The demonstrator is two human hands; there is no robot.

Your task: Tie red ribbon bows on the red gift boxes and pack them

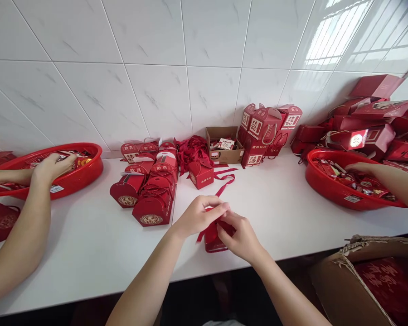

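A small red gift box (215,242) stands near the front edge of the white table, largely covered by my hands. My left hand (204,215) reaches over its top from the left, thumb and fingers pinched together. From the right, my right hand (240,233) pinches at the same spot, its fingertips meeting those of my left hand. A red ribbon (227,181) runs from the box top away across the table, and a short tail of it sticks out at the box's left side. The ribbon between my fingertips is mostly hidden.
Finished-looking red boxes (153,199) stand in rows at left. Behind are a ribbon pile (193,151), a small red box (201,174), an open carton (226,157) and stacked boxes (263,127). Other people's hands reach into red baskets (78,176) (329,188) on both sides.
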